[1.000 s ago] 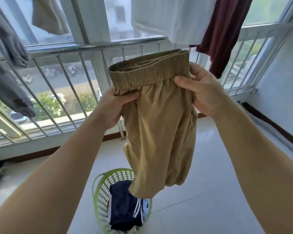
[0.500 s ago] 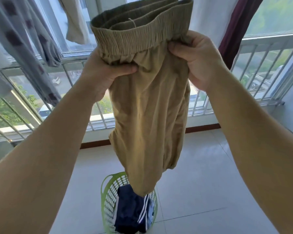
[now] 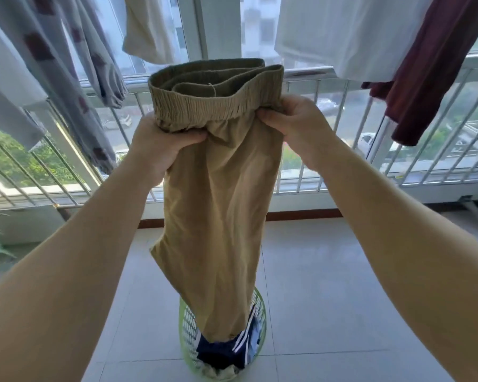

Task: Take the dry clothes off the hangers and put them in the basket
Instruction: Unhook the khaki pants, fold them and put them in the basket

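Khaki trousers (image 3: 218, 205), folded lengthwise and held at the elastic waistband. Your left hand (image 3: 160, 144) pinches the gathered fabric just under the band at its left end, thumb across the front; your right hand (image 3: 298, 130) pinches the right end in the same way. Each grip is thus clamped on the cloth, and no hanger is visible on the garment.

The trousers hang straight down from the waist, and their lower end lies over the green basket (image 3: 261, 321) on the floor, directly above the dark striped garment (image 3: 221, 354) already in it. Whether the hem touches that garment cannot be told.

Handling, as judged: the fabric is thin, soft and light, drapes without stiffness, and is not fragile. It will not hold a shape, so it collapses wherever you release it. The ribbed waistband is the thickest and least slippery part, and the best place to take hold. Lowered hem first, the legs should pile into the basket rather than spill over its rim.

A patterned grey garment (image 3: 66, 67), a white cloth (image 3: 342, 34) and a maroon garment (image 3: 431, 67) hang at the window railing (image 3: 370, 128).
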`<state>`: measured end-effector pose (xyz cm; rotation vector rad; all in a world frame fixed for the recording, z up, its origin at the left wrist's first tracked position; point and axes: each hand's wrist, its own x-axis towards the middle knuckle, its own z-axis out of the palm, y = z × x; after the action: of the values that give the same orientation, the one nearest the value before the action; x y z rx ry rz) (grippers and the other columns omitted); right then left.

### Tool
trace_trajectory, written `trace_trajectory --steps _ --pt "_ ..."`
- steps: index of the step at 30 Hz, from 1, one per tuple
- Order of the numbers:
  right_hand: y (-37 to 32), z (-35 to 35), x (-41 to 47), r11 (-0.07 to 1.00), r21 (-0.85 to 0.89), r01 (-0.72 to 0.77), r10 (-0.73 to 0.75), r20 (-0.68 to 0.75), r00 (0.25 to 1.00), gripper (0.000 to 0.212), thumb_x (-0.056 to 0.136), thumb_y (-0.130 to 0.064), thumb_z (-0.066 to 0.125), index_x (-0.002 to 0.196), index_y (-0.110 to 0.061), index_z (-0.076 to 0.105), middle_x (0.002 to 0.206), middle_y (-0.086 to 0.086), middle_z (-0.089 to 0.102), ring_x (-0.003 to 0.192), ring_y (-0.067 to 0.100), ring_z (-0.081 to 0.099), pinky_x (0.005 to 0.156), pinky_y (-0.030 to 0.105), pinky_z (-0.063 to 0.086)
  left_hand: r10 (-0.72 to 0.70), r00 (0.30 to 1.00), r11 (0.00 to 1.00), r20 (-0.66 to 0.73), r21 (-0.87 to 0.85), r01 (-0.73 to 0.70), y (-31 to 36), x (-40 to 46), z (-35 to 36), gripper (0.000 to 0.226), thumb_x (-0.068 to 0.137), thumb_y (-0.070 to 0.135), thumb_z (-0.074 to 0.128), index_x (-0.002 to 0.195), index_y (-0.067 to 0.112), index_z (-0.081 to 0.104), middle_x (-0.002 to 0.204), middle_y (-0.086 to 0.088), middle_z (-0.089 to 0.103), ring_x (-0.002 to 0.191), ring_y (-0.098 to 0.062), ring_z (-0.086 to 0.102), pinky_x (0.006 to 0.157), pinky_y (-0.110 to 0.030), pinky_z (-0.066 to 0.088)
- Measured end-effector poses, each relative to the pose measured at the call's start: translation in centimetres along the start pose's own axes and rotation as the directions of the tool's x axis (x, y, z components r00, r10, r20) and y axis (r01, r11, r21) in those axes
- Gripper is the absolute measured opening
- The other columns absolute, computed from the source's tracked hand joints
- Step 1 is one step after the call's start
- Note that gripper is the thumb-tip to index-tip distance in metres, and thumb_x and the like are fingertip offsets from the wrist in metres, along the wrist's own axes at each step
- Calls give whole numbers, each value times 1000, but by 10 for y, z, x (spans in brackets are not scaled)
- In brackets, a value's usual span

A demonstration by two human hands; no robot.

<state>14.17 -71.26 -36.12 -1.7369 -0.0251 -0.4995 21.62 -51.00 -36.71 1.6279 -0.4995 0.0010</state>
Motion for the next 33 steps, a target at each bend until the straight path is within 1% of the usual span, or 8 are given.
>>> trace_trajectory --steps 3,6,10,12,14,20,25,33 --pt "11 10 1 1000 0 -3 3 14 1000 15 90 -2 55 101 -10 63 107 20 65 106 34 60 96 47 48 7 999 1000 -45 7 -6 -12 -2 -6 39 67 -4 75 97 18 64 100 1 67 98 -12 63 89 -29 51" --pt "23 18 7 999 -51 -17 16 -13 1000 17 91 -4 53 104 -9 63 107 17 65 104 31 61 95 46 49 49 998 995 -29 85 -46 -21 1 -9 41 71 -5 73 107 11 62 96 8 64 87 3 61 80 -13 50" --pt "37 26 11 994 27 -108 106 63 992 15 89 -6 59 103 -9 59 98 4 65 90 13 64 77 23 54 27 999 996 -38 87 -24 -38 11 -21 41 71 -2 73 108 12 62 96 9 64 88 2 60 79 -12 50" --pt "45 33 14 980 -22 -198 198 207 958 46 77 -11 73 118 -9 53 110 2 63 99 12 62 83 23 53 4 999 999 -45 50 -2 -46 16 -26 39 71 -4 72 102 18 62 94 10 65 86 3 61 77 -13 50" --pt "55 46 16 937 -252 -244 303 229 925 65 68 -10 80 125 -14 49 116 -1 59 106 15 57 88 26 49 -19 1000 998 -12 52 20 -56 20 -30 40 71 -5 72 102 18 62 94 10 65 88 0 61 77 -15 50" --pt "81 77 36 808 -552 -205 287 65 956 30 75 -6 73 104 -4 64 98 9 63 94 25 58 85 33 48 -128 989 989 74 89 121 -91 42 -66 38 70 1 76 96 25 62 96 10 64 95 -8 60 92 -29 48" --pt "86 97 48 809 -532 -248 313 34 949 21 78 -4 70 98 -4 66 95 8 63 95 26 60 89 36 50 -207 970 976 128 92 196 -112 62 -92 46 68 4 78 110 16 62 110 -2 65 108 -19 58 98 -36 46" --pt "84 106 42 809 -496 -315 351 -21 936 26 76 -2 71 102 1 67 102 15 67 96 26 62 90 36 51 -208 950 978 232 49 202 -127 66 -103 47 57 16 86 97 28 64 107 4 66 107 -17 59 96 -34 46"
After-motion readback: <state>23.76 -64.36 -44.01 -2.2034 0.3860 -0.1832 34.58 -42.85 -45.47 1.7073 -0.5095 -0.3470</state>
